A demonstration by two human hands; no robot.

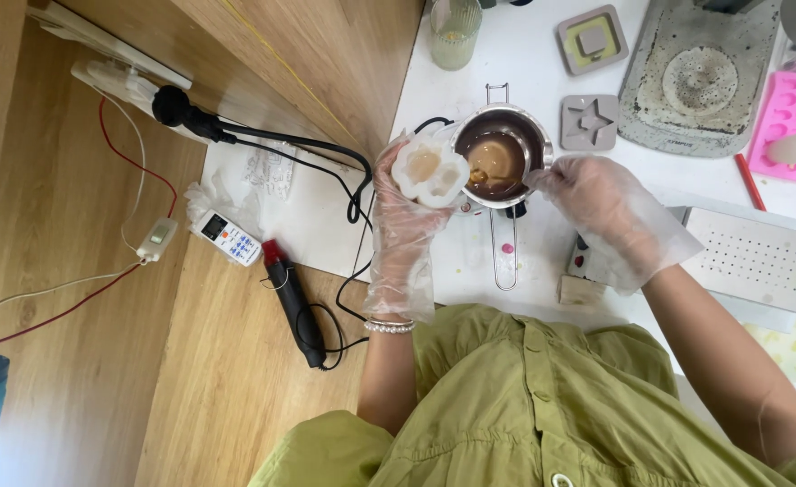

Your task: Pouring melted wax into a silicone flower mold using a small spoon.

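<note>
Left hand: a translucent white mould (pixel 430 171) is being gripped by the gloved left hand (pixel 402 209), held up just left of the pot, its open side turned toward the camera.
Right hand: the rim of a small metal melting pot (pixel 501 160) is being pinched by the gloved right hand (pixel 596 200) at its right edge.
Pot: it is being kept on the white tabletop (pixel 524 63), centre of the scene, with brown-tinted liquid pooling inside; its wire handle is pointing toward the near edge.
Progress: the mould's cavities are appearing partly filled with pale material, and liquid is remaining in the pot, so the filling is being judged as under way, not complete.
Right side: a pink silicone tray (pixel 790 126), a perforated white board (pixel 759 257) and a grey round-pitted slab (pixel 700 77) are lying close by.
Far side: a star-shaped grey mould (pixel 589 122), a square grey mould (pixel 592 41) and a ribbed glass (pixel 455 32) are standing beyond the pot.
Obstacles: black cables (pixel 326 149) are trailing off the left edge near the left hand; a heat tool (pixel 292 298) and a remote (pixel 227 237) are lying on the wooden floor (pixel 100 379).
</note>
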